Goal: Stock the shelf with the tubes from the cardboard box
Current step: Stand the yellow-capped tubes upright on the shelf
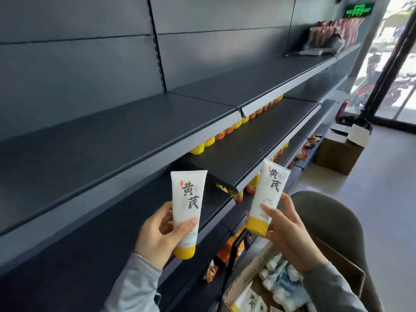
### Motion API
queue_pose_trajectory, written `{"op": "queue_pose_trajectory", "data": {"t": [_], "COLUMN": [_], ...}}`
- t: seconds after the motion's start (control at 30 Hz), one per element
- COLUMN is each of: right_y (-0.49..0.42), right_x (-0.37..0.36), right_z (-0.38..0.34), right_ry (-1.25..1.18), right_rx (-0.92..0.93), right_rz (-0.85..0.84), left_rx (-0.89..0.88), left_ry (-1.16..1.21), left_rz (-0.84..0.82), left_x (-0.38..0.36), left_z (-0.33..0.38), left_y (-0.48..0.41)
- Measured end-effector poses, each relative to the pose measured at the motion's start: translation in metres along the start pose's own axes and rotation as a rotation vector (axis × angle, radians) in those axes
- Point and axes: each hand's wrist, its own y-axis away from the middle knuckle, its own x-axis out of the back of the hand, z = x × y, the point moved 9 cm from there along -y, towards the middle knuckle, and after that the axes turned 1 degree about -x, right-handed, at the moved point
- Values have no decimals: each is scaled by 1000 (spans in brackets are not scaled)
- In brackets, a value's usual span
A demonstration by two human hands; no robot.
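My left hand [157, 235] grips a white tube with a yellow cap [187, 206], cap down, in front of the dark shelf [117, 140]. My right hand [290, 233] holds a second white tube with a yellow cap [267, 194], tilted slightly right, cap down. Both tubes show dark printed characters and hang just off the shelf's front edge. The cardboard box [252, 287] sits low at the right, under my right forearm, with several more white tubes inside.
A row of yellow and orange bottles [234, 127] lines the shelf below. Orange snack packs [229, 246] fill lower shelves. Another cardboard box [337, 154] stands on the floor further along. A grey chair back [333, 224] is beside my right arm.
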Motion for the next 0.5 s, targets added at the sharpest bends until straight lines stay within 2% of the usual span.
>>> {"op": "queue_pose_trajectory", "data": {"t": [0.23,0.5], "right_y": [-26,-39], "right_x": [-21,-120], "right_z": [-35,-51], "right_ry": [-59,-98], "right_rx": [59,69], "right_rz": [-44,-302], "left_rx": [-104,-183], "left_ry": [89,116], "left_rz": [243,605], "left_x": [38,138], "left_z": [53,98], "left_y": [21,87]}}
